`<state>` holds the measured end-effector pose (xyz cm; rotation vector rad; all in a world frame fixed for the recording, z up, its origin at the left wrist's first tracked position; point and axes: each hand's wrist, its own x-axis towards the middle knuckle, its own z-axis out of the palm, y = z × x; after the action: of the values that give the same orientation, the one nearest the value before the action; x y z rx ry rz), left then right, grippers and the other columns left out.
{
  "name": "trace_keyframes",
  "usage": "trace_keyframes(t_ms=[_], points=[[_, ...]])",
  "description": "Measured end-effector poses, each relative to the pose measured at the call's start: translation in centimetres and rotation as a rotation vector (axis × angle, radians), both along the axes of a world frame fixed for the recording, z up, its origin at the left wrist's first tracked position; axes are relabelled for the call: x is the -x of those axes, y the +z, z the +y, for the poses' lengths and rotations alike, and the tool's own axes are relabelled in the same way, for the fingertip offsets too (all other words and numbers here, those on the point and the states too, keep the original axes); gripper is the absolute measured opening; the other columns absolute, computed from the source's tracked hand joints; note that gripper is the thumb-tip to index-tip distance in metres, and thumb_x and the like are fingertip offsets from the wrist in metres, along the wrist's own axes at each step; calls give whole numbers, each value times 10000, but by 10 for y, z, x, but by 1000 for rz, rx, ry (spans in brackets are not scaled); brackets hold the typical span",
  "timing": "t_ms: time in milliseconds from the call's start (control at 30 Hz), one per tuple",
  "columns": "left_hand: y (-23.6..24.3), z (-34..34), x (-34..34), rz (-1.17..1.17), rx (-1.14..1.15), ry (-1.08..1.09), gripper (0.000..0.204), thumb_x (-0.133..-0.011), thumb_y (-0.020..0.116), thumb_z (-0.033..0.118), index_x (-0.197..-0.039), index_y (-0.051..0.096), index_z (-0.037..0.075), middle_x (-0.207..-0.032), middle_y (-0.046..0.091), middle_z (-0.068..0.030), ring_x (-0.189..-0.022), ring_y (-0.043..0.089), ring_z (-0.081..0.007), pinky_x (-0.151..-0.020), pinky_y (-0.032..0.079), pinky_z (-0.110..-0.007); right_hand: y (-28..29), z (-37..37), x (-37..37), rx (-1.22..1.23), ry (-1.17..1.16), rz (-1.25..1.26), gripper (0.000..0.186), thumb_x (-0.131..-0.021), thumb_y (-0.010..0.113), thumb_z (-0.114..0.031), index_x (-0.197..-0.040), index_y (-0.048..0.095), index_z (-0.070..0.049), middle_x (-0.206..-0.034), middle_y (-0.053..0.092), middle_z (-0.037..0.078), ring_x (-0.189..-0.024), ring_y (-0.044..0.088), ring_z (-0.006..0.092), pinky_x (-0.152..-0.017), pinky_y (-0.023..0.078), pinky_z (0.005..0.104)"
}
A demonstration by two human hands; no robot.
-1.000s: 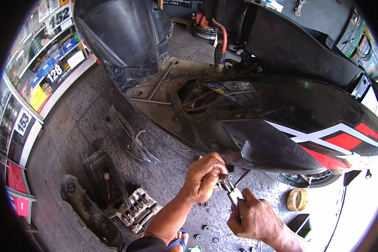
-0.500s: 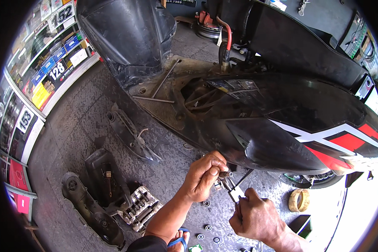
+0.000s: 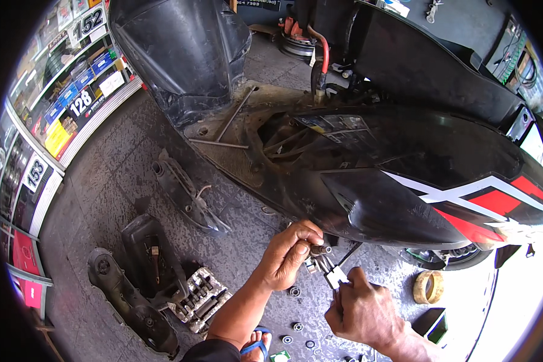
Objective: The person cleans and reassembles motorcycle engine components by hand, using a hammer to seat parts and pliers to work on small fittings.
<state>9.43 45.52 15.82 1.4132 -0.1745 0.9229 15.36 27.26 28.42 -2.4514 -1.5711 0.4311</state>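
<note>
A: What has just changed?

B: Very little. Compared with half a second ago, the left hand [image 3: 289,256] and the right hand [image 3: 365,314] keep almost the same pose, and the whole view slips only slightly

A: What do you make of that?

B: The small metal part [image 3: 321,248] and the plier-like tool [image 3: 335,277] stay together, so I judge that the work on that part is still going on

A: How does each hand stand?

B: The left one is curled in, thumb and forefinger pinching the small metal part. The right one is closed round the near end of the tool, its back toward us, so I cannot tell how hard it squeezes

A: And where is the part?

B: Above the floor, in front of the near side of the black scooter [image 3: 392,211]. The prongs of the tool reach up to it from the near right; they overlap it in view, but I cannot tell whether they grip it

A: What lies around?

B: On the floor nearer to us, two round bearings, one [image 3: 297,327] a little farther and to the right of the other [image 3: 287,339]. A tan ring [image 3: 428,288] sits off to the right. To the left are a dirt-caked metal block [image 3: 200,298] and a long dark cover [image 3: 111,286], and farther off a T-shaped wrench [image 3: 218,143] rests on the scooter's footboard [image 3: 238,166]
</note>
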Motion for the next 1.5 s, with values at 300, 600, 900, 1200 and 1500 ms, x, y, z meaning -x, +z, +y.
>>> trace_keyframes(t_ms=[300,600,900,1200,1500], points=[[-4,1,1,15,-4,8,252,-1081,486,222,-1093,611,3,-1034,622,-137,-887,585,-193,-804,481,-320,-1,1,-1,-26,-3,117,196,-786,672,-170,-723,656,15,-796,574,179,-491,590,333,-506,554,432],[-18,3,4,118,-176,132,248,-1065,489,216,-1002,630,22,-1025,640,-128,-953,615,-267,-884,471,-379,-24,-3,-7,9,91,31,250,-793,662,-237,-756,672,10,-678,581,161,-600,638,267,-455,564,397],[-31,-1,2,101,-165,174,235,-1062,478,211,-985,630,49,-967,697,-92,-946,665,-283,-986,441,-421,-44,-2,-6,13,34,12,200,-776,663,-201,-732,670,-6,-715,576,151,-543,604,278,-476,553,391],[-27,3,10,217,-296,168,474,-1022,408,389,-1107,650,-10,-1007,725,-142,-1000,677,-316,-1119,375,-478,-51,-2,-5,-35,29,-23,179,-769,675,-185,-709,667,-17,-749,582,149,-518,600,276,-474,554,399],[-19,-14,35,316,118,141,449,-1043,534,334,-1308,457,-20,-1093,636,-104,-880,595,-132,-845,481,-306,-48,-12,9,-377,11,-22,278,-800,784,-232,-631,650,-57,-819,610,130,-437,589,253,-376,512,413]])
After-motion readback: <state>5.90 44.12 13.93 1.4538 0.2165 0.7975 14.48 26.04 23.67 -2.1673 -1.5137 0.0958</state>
